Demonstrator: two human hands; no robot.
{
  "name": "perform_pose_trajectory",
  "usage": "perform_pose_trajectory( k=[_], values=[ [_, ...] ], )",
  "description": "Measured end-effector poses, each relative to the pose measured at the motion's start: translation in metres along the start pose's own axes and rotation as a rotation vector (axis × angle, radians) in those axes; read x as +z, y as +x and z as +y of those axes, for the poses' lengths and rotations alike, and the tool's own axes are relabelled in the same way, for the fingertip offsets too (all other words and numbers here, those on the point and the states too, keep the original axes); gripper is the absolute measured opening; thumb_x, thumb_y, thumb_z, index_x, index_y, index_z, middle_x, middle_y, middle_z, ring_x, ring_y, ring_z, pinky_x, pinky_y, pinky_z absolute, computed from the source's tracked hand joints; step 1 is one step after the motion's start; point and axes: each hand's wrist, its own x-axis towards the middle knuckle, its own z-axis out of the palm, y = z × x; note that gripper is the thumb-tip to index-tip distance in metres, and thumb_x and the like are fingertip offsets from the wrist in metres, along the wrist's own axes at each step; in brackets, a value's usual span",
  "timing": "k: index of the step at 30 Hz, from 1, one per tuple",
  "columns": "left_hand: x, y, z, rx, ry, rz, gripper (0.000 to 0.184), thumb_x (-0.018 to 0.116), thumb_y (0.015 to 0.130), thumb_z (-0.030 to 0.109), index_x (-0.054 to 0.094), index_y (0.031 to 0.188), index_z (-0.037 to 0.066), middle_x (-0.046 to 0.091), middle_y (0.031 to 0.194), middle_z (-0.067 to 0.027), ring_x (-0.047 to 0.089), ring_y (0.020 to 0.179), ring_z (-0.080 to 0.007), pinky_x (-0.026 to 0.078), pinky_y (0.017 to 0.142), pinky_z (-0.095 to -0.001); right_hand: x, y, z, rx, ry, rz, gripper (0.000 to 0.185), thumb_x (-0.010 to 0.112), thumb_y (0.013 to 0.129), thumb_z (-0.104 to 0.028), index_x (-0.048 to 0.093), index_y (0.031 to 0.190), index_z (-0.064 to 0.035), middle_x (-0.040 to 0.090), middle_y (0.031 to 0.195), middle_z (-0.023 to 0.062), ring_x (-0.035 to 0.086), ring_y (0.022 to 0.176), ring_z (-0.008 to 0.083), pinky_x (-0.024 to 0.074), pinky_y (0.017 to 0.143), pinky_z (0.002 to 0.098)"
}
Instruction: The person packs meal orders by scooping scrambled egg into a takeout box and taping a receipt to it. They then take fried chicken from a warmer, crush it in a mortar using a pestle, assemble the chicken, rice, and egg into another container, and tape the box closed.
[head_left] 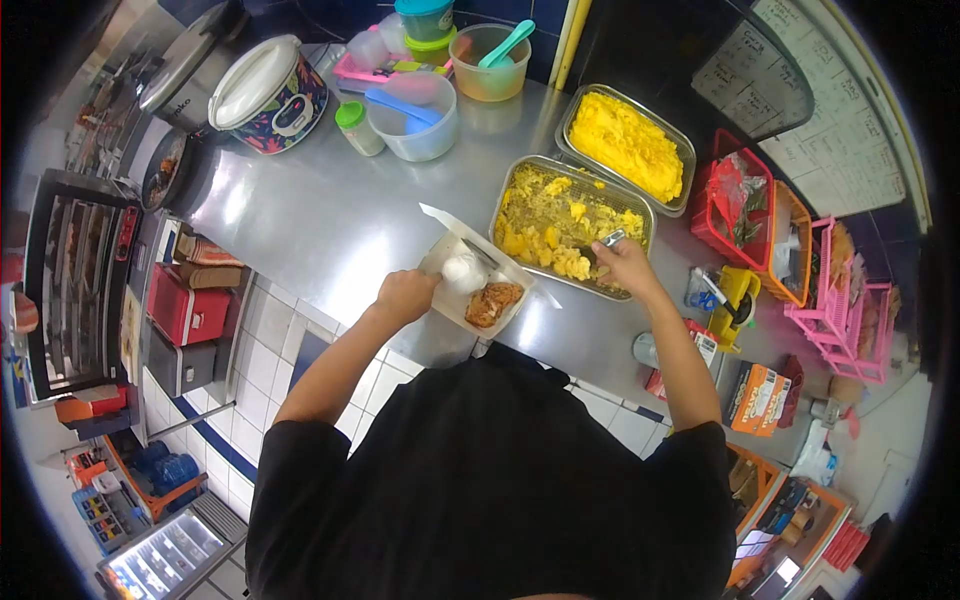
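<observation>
My left hand (407, 296) grips the left edge of an open paper box (447, 317) at the counter's front edge. White rice (464, 272) and a browned fried piece (495, 303) lie in the box. To its right, my right hand (624, 266) is closed on the handle of a metal utensil (612, 238) over a metal tray (507, 185). Yellow scrambled egg pieces (573, 262) are scattered in that tray, which shows bare patches. The utensil's lower end is hidden. Behind it, a second metal tray (686, 150) is full of yellow egg (625, 145).
On the steel counter (290, 215) stand a clear tub (412, 135) with a blue spoon, a green-lidded jar (360, 130), a tub (490, 75) with a teal spoon, and a floral rice cooker (270, 95). Red (733, 205) and orange baskets and a pink rack (840, 300) stand right.
</observation>
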Motion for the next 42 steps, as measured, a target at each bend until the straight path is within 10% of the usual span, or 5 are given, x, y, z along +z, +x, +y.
perform_pose_trajectory(
  k=[8, 16, 25, 32, 42],
  values=[
    [-0.006, -0.004, 0.001, -0.005, -0.055, -0.003, 0.031, 0.052, 0.092, 0.014, 0.07, 0.117, 0.012, 0.074, 0.089, -0.0163, 0.072, 0.081, -0.0345, 0.058, 0.07, -0.0485, -0.002, -0.004, 0.017, 0.082, 0.7, 0.178, 0.038, 0.072, 0.096, -0.033, 0.063, 0.11, 0.0015, 0.066, 0.103, 0.011, 0.067, 0.096, 0.0253, 0.0622, 0.075, 0.0392],
    [-0.025, -0.051, 0.002, -0.183, -0.66, 0.598, 0.022, 0.06, 0.095, 0.016, 0.072, 0.109, 0.005, 0.074, 0.094, -0.0185, 0.071, 0.072, -0.033, 0.056, 0.068, -0.0413, 0.004, -0.109, -0.042, -0.221, 0.866, 0.359, 0.029, 0.072, 0.095, -0.028, 0.066, 0.101, -0.0008, 0.069, 0.091, 0.0068, 0.068, 0.078, 0.0127, 0.0612, 0.062, 0.0296],
    [0.019, -0.101, 0.007, -0.507, -1.079, 0.626, 0.023, 0.06, 0.097, 0.015, 0.072, 0.113, 0.003, 0.076, 0.094, -0.0163, 0.067, 0.059, -0.0211, 0.052, 0.062, -0.0327, 0.186, -0.111, -0.101, -0.04, 1.006, 0.187, 0.038, 0.074, 0.094, -0.028, 0.067, 0.107, 0.0072, 0.073, 0.097, 0.0139, 0.074, 0.082, 0.021, 0.0627, 0.056, 0.032],
    [0.026, -0.124, -0.01, -0.506, -1.079, 0.666, 0.023, 0.06, 0.097, 0.015, 0.072, 0.112, 0.003, 0.076, 0.093, -0.0173, 0.07, 0.064, -0.0245, 0.054, 0.064, -0.0343, 0.271, -0.041, -0.087, -0.854, -0.584, 0.759, 0.023, 0.071, 0.094, -0.024, 0.074, 0.097, -0.0006, 0.075, 0.107, 0.0148, 0.073, 0.067, 0.021, 0.0578, 0.062, 0.0296],
    [0.033, -0.119, -0.034, -0.447, -1.02, 0.718, 0.022, 0.06, 0.097, 0.014, 0.072, 0.112, 0.004, 0.076, 0.094, -0.0173, 0.074, 0.074, -0.0239, 0.055, 0.067, -0.032, 0.258, -0.063, -0.097, -0.789, -0.352, 0.789, 0.023, 0.072, 0.094, -0.022, 0.074, 0.099, -0.0002, 0.076, 0.105, 0.0139, 0.073, 0.069, 0.0212, 0.0581, 0.06, 0.0302]
  ],
)
